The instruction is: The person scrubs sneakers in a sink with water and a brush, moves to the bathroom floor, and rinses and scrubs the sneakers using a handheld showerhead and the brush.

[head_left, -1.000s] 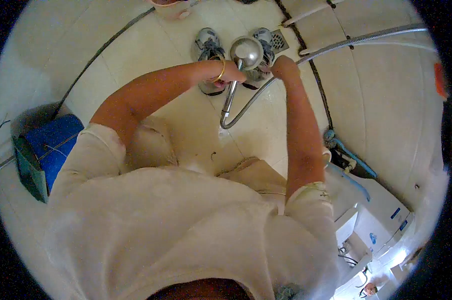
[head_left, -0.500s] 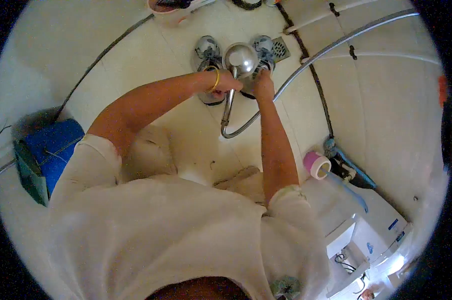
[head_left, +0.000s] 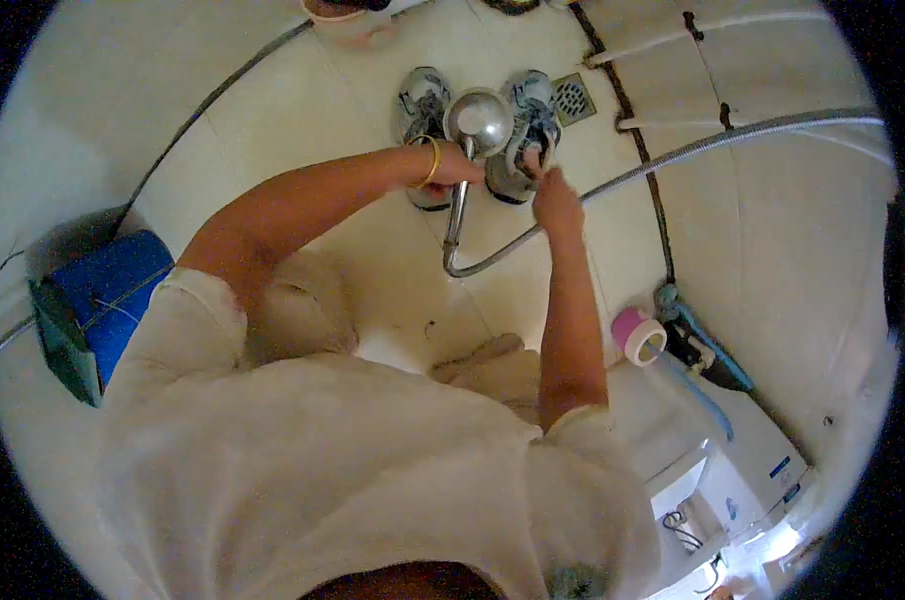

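Note:
A round metal shower head (head_left: 481,124) on a bent metal handle lies between two grey shoes. My left hand (head_left: 447,164), with a yellow bangle at its wrist, is closed around the handle just below the head. The left shoe (head_left: 423,98) stands on the floor, partly hidden by that hand. Beside the shower head is the right shoe (head_left: 530,92), its opening towards me. My right hand (head_left: 556,200) is at this opening, its fingers closed on the shoe's edge; the fingertips are partly hidden. From the handle, a metal hose (head_left: 673,160) curves off to the right.
A floor drain (head_left: 573,99) lies right of the shoes. At the top is a pinkish tub (head_left: 338,22). A blue container (head_left: 123,290) stands at left. To the right are a pink and white cup (head_left: 640,336), a blue tube (head_left: 708,403) and a white appliance (head_left: 748,460).
My right hand has drawn back and slightly right from inside the shoe area, showing more of the shoe's opening. The hose has shifted lower at the right. My left hand stays on the handle.

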Demonstrator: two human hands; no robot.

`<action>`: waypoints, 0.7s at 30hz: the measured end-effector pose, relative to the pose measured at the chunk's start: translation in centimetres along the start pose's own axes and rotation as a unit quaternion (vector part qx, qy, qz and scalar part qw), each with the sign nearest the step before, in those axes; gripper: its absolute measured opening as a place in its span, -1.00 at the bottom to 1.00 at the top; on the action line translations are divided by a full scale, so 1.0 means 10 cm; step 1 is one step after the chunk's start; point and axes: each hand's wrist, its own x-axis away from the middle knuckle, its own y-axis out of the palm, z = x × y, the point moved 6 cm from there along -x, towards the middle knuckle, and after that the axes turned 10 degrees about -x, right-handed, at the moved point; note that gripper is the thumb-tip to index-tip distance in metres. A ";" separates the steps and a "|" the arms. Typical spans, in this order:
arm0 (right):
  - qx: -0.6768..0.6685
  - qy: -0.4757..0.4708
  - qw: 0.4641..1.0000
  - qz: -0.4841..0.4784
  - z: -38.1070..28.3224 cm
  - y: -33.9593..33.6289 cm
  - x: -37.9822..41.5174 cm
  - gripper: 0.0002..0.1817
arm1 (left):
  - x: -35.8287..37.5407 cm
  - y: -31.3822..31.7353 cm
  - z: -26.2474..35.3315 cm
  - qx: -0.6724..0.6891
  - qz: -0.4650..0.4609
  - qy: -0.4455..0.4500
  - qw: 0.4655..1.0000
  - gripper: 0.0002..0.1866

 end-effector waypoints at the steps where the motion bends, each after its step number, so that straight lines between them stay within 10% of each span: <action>1: -0.014 -0.006 0.999 0.033 0.24 0.18 -0.40 -0.78 | -0.10 0.06 -0.08 0.008 -0.001 -0.008 1.000 -0.62; 5: -0.035 0.141 0.989 0.004 -0.04 0.15 -0.43 -0.65 | -0.03 0.06 0.05 -0.070 0.027 0.045 0.996 -0.61; 10: 0.028 0.109 0.992 -0.064 -0.16 -0.29 0.28 -0.58 | -0.05 0.04 0.00 -0.005 0.012 0.008 1.000 -0.71; 11: 0.146 -0.037 0.982 -0.110 -0.26 -0.25 0.08 -0.58 | 0.00 0.05 0.02 0.001 0.017 0.000 1.000 -0.73; 13: 0.052 0.128 0.990 -0.033 -0.33 -0.29 -0.23 -0.63 | -0.01 0.09 0.05 0.031 0.007 -0.009 0.999 -0.73; 18: 0.103 0.010 0.987 -0.126 -0.48 -0.40 0.40 -0.70 | 0.08 0.10 0.12 -0.010 -0.020 0.020 1.000 -0.74; 21: 0.152 0.100 0.969 -0.165 -0.38 -0.57 0.32 -0.66 | 0.17 0.16 0.06 0.022 -0.031 -0.051 0.998 -0.74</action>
